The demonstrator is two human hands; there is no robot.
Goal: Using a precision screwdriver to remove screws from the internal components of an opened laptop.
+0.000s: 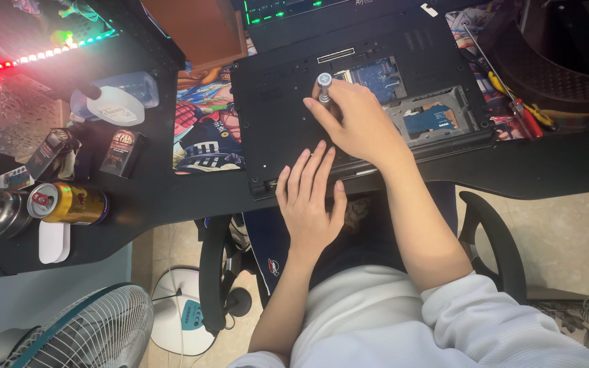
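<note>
Gripping a silver-handled screwdriver [324, 87] upright, the right hand [359, 123] has its fingers curled shut around the shaft, tip pressed into the black underside of a laptop [274, 129] lying upside down on the desk [547, 170]. The left hand [310, 201] rests flat, fingers open and spread, on the laptop's near edge, holding nothing. An open bay shows a blue circuit board [383, 76] just right of the tool. If the tip rides out of the screw head it could strip it, or skid toward that bare board. More screwdrivers [523, 116] lie at the far right; a drink can [69, 203] on its side sits well apart at the left
</note>
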